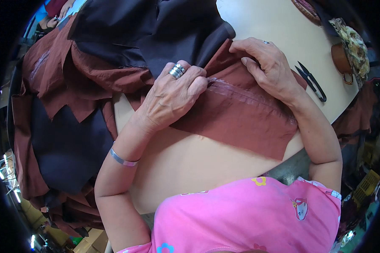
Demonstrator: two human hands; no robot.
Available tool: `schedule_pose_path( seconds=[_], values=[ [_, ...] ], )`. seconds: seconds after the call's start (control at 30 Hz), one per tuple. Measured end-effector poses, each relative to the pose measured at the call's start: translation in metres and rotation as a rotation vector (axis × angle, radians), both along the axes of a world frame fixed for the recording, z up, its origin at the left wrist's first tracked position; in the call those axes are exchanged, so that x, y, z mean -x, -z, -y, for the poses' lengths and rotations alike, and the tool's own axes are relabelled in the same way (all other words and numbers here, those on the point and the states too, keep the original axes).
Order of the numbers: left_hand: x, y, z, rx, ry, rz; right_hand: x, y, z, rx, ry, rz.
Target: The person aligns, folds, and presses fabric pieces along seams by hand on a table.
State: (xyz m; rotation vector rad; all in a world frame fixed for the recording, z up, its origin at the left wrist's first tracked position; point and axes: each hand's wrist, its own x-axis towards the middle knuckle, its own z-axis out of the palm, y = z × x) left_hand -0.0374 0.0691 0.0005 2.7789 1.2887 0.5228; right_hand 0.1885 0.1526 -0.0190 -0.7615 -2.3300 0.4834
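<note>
Brown fabric [240, 126], one length, lying on a pale table [173, 164] before the wearer; straight lower edge, a pale-marked seam [257, 99] running aslant across it, upper part creased and folded beneath the hands. Left hand [173, 95]: closed, fingers curled down onto the cloth and gripping it at the near end of the seam, fingertips hidden; wide silver-coloured rings [177, 71] on one finger, a metal bracelet [122, 158] on the forearm. Right hand [266, 65]: fingers bent, index fingertip touching the upper fold, thumb set a little apart from it; whether it pinches the cloth, cannot tell; one small ring [266, 42]. Black fabric [156, 23], a large dark spread, adjoining the brown along its upper side, beyond the left hand. Further brown and black panels [63, 143], draped at the table's left side. Black thread snips [311, 82], one pair, blades parted, lying on the table just beside the right forearm. Brown rounded object [339, 58] with a metal ring attached, near the table's right edge; patterned cream cloth [355, 46] next to it. Pink printed top [249, 211], worn by the wearer. Another person's hands [65, 8], partly seen at the upper left. Yellow basket [365, 187], low at the far right.
</note>
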Motion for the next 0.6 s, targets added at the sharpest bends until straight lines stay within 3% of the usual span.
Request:
schedule_pose_path(
  seconds=[0.27,0.47,0.6],
  values=[
    [-0.004,-0.015,-0.005,0.191,-0.117,0.018,-0.001,-0.001,-0.001,0.018,-0.019,0.025],
    [0.003,-0.023,-0.008,0.412,-0.063,0.056,0.000,-0.002,0.001,0.033,-0.031,0.034],
    [-0.001,-0.022,-0.004,0.307,-0.083,0.037,0.002,-0.001,-0.003,0.110,-0.066,-0.021]
  ],
)
